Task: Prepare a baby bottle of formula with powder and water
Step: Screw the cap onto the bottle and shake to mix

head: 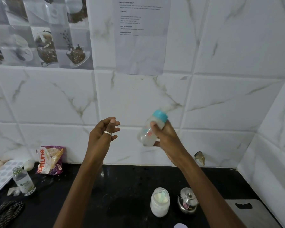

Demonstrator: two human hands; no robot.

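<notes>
Clearly, the right hand (164,134) holds the baby bottle (152,129) in the air in front of the wall, its fingers closed around the body of the bottle. The bottle is tilted, with its blue cap (160,116) pointing up and to the right, and it looks blurred. The left hand (102,132) is raised beside it, apart from the bottle, holding nothing; its fingers are loosely curled and a little spread, and a ring (108,133) is on one finger.

Below the hands is a black counter (122,186) with a shiny surface. On it, near the right side, stands an open jar of white powder (160,202) with a pale scoop inside, and just beside it a small steel pot (187,202) with a lid. At the left stand a small clear glass bottle (24,182) without cap and a wrinkled food packet (49,160) leaning at the wall. A grey cutting board (252,213) lies at the right edge.

The wall (220,104) is covered with white tiles with marble veins. A printed paper sheet (141,35) hangs on it, and to the left a panel with coffee cup pictures (39,32).
</notes>
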